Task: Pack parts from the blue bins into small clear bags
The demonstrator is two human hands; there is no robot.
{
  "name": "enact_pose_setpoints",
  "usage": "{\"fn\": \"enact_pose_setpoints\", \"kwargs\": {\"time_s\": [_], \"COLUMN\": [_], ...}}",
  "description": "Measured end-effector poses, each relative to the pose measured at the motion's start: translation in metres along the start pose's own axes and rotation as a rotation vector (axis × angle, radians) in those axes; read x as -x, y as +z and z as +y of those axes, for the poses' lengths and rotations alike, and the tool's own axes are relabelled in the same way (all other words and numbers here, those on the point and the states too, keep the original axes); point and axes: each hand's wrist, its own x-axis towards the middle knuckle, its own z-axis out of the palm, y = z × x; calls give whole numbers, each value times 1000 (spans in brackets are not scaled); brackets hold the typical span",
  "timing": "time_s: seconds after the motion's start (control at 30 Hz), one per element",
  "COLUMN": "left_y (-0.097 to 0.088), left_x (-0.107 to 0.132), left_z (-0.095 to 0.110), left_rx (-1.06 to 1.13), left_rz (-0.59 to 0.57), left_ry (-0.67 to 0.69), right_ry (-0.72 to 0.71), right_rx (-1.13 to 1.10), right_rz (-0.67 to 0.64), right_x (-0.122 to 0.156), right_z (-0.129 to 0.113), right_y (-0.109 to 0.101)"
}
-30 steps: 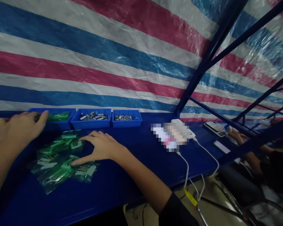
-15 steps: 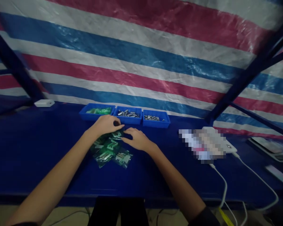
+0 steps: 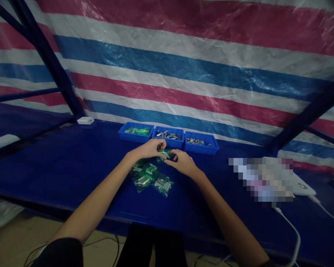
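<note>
Both hands are together over the middle of the blue table, just in front of the trays. My left hand (image 3: 152,149) pinches one side of a small clear-green plastic bag (image 3: 164,153). On the bag's other side, my right hand (image 3: 183,162) has thumb and fingers closed at its edge. What is inside this bag is too small to make out. Below the hands lies an overlapping pile of similar green plastic bags (image 3: 145,178), some with thin metal pins and pale parts showing through.
Behind the hands stand three blue trays: one with green bags (image 3: 136,140), one with metal parts (image 3: 169,144), one with smaller metal pieces (image 3: 200,150). A white box (image 3: 85,120) sits back left. To the right lie a blurred-out item (image 3: 263,181), a white device (image 3: 302,185) and cables.
The view has swung left, so the table things appear further right. The hands have lifted a small bag off the top of the pile and hold it between them.
</note>
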Motion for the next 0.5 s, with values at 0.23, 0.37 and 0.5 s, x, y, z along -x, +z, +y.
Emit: {"fn": "enact_pose_setpoints", "kwargs": {"time_s": [0.23, 0.37, 0.5], "left_y": [4, 16, 27], "left_x": [-5, -8, -6], "left_z": [18, 22, 21], "left_rx": [144, 108, -204], "left_rz": [268, 415, 485], "left_ry": [113, 217, 340], "right_ry": [-38, -46, -131], "right_rx": [-294, -334, -177], "right_rz": [253, 401, 534], "right_x": [-12, -14, -9], "right_z": [1, 3, 3], "right_y": [-6, -10, -16]}}
